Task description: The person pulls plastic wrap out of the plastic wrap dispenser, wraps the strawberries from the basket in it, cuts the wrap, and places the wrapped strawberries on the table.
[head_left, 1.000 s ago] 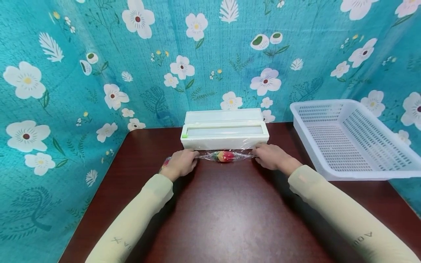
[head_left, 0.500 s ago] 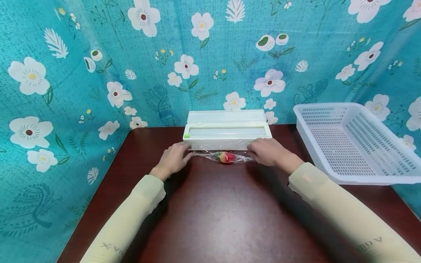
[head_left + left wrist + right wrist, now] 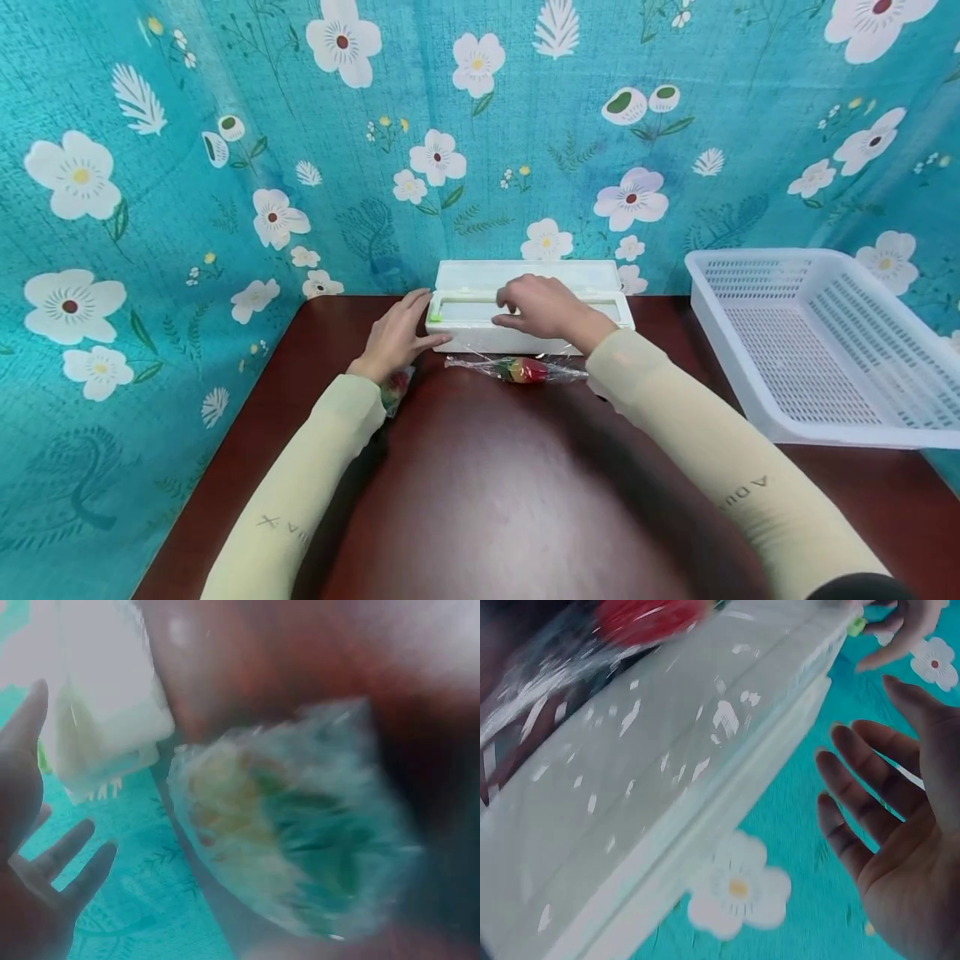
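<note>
A white cling film dispenser (image 3: 517, 339) stands at the back of the table, its lid raised and a green slider at its left end. My left hand (image 3: 396, 333) is at that end, fingers spread, the thumb by the front wall. My right hand (image 3: 543, 307) hovers over the dispenser's top; the right wrist view shows its fingers (image 3: 866, 780) apart and holding nothing. In front of the dispenser lies a red, yellow and green item (image 3: 528, 370) in clear film with stretched ends. Another film-wrapped bundle (image 3: 300, 832), yellow and green, lies by my left wrist, partly hidden in the head view.
A white plastic basket (image 3: 780, 429) with slotted walls stands on the right side of the dark red table (image 3: 480, 500). Behind the table hangs a teal flowered cloth (image 3: 465, 125).
Both hands have left the ends of the film in front of the dispenser. The right hand has moved up and left over its top, the left hand up to its left end.
</note>
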Demonstrator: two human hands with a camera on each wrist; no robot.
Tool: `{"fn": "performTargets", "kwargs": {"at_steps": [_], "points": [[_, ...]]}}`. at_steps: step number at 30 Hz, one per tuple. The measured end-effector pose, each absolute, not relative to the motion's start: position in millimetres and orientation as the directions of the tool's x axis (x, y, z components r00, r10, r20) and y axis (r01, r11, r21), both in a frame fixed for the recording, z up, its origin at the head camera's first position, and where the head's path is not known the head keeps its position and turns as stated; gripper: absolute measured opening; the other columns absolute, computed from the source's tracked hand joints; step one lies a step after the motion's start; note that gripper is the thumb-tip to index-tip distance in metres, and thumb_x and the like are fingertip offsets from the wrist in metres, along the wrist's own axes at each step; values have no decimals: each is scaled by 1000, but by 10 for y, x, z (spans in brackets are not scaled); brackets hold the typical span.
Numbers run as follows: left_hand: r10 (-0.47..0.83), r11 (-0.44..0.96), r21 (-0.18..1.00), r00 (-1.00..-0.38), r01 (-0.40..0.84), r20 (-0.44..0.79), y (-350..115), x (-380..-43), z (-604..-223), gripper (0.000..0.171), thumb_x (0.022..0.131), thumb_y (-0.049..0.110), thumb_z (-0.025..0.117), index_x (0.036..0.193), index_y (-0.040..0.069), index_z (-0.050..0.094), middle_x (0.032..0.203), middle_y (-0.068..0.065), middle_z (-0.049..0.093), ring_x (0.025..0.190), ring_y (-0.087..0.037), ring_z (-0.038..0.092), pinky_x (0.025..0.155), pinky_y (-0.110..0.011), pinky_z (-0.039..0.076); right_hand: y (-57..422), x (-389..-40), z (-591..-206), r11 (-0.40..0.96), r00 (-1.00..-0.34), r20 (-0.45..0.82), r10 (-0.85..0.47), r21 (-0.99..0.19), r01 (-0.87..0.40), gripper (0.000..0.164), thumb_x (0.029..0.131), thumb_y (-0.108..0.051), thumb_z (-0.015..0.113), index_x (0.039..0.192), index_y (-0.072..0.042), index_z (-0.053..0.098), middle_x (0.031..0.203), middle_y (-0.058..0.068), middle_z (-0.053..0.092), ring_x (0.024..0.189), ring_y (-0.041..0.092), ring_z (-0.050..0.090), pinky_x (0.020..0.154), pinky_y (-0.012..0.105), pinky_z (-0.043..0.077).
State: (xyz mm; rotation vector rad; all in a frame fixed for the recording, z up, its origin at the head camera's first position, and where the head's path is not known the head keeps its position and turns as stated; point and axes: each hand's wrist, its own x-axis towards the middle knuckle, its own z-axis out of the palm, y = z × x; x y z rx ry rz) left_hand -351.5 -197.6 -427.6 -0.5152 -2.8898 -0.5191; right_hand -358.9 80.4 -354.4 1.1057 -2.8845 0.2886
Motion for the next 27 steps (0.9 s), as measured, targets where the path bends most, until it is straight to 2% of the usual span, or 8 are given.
{"fn": "performTargets", "kwargs": {"at_steps": [8,11,14,18,20,23,25,27], "points": [[380,843,352,-913,407,146,-2055,-3778,-4324,89,93,53,76,162,12,38,171,-7,33,152,-34,41,111,-57,48,164,-3855,-3753,670,-709,84,-700,-268,-693,23,101,-22,71,117,-8,78,104,6,78,95,21,70,85,42,59],[396,835,348,-905,425,154,-2076,-3849,-4351,85,92,51,77,162,16,41,170,-6,36,151,-32,43,111,-56,49,-17,-3934,-3818,647,-695,101,-712,-291,-705,18,102,-20,70,112,-9,80,101,5,77,93,20,70,85,40,59],[409,830,340,-897,442,168,-2079,-3863,-4383,80,92,48,78,160,22,45,168,-5,40,147,-31,49,104,-55,54,-141,-3972,-3869,622,-680,113,-725,-318,-716,15,102,-18,69,98,-11,80,91,4,75,86,18,66,78,38,57],[414,819,340,-886,462,208,-2068,-3862,-4408,74,90,47,80,155,27,52,165,-2,45,130,-30,62,86,-50,60,-238,-4016,-3915,597,-664,131,-736,-337,-728,22,101,-14,69,81,-11,75,74,1,66,71,16,56,68,32,48],[411,813,345,-882,469,231,-2067,-3877,-4407,71,89,48,81,152,27,56,154,-1,58,117,-26,67,80,-47,60,-272,-4052,-3929,588,-659,145,-738,-341,-734,24,100,-11,68,77,-10,75,69,-1,65,67,14,53,67,30,46],[398,814,354,-886,460,236,-2075,-3904,-4400,70,87,49,82,149,27,58,131,2,70,101,-20,67,78,-42,58,-316,-4112,-3935,570,-646,150,-748,-352,-742,27,100,-7,67,75,-8,76,66,1,66,63,14,51,66,28,45],[386,822,355,-894,445,226,-2084,-3915,-4393,66,87,51,82,145,27,61,119,4,72,93,-17,65,74,-40,56,-344,-4143,-3929,569,-644,128,-754,-362,-738,26,100,-7,68,76,-8,77,69,2,68,62,13,52,67,28,46],[380,835,341,-900,433,212,-2101,-3927,-4398,63,87,52,82,142,28,63,124,4,72,88,-16,63,70,-38,55,-366,-4170,-3921,579,-648,97,-755,-367,-729,26,100,-7,68,75,-7,75,67,1,63,60,13,48,65,27,43]]}}
